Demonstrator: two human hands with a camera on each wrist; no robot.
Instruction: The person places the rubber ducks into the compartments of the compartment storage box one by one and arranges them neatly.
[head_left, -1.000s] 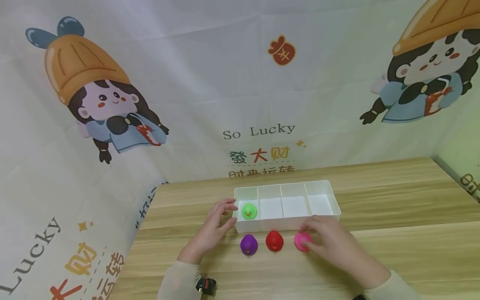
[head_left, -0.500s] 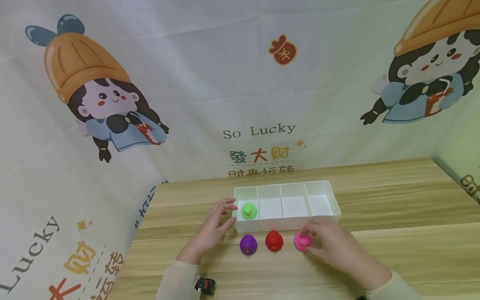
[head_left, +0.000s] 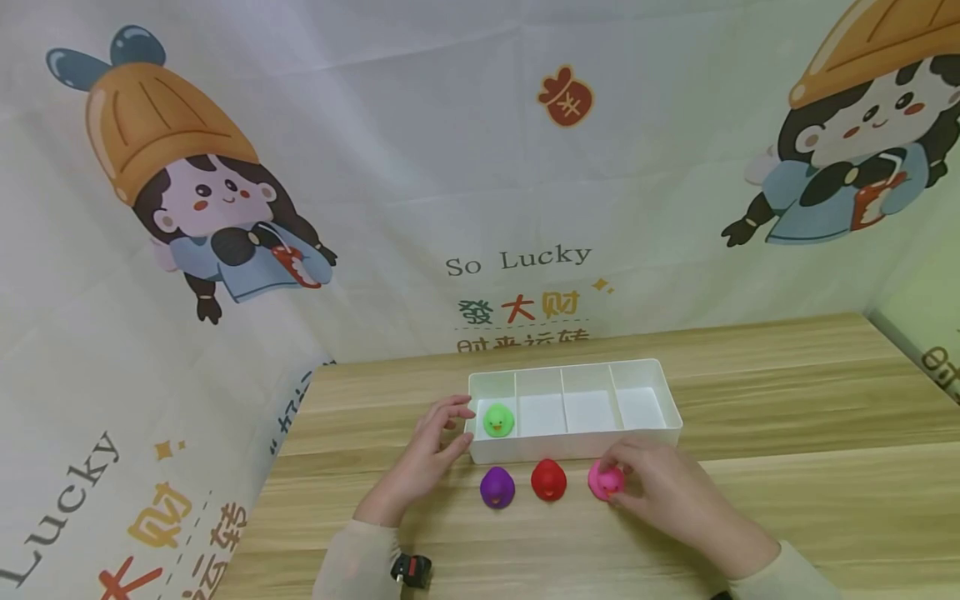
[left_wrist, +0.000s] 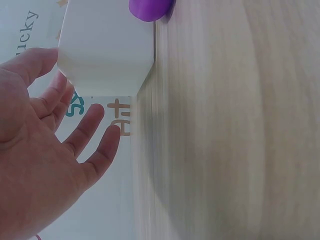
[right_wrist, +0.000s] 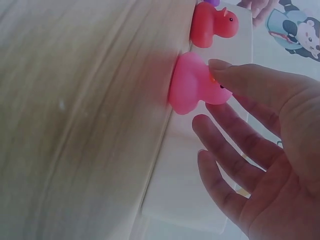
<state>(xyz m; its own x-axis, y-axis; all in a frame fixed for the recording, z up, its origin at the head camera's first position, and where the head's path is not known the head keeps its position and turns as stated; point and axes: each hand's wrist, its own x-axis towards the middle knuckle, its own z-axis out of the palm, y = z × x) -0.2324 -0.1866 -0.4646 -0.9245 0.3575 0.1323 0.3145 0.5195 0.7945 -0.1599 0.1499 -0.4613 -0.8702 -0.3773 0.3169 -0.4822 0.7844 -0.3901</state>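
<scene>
Wood-grain table (head_left: 795, 400): one pink duck (right_wrist: 185, 87) in front of the white tray (head_left: 570, 448), head pinched in right hand (head_left: 667, 487), likely best held lightly and level; one red duck (head_left: 549, 481), nearby; left hand (head_left: 427, 442), loosely spread, at tray's left end.

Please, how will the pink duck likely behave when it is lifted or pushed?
The pink duck probably keeps its shape, since it looks like smooth moulded plastic. It is likely light, being small beside the right hand pinching it. Its broad body rests on the table, so a push may slide it sooner than tip it.
</scene>
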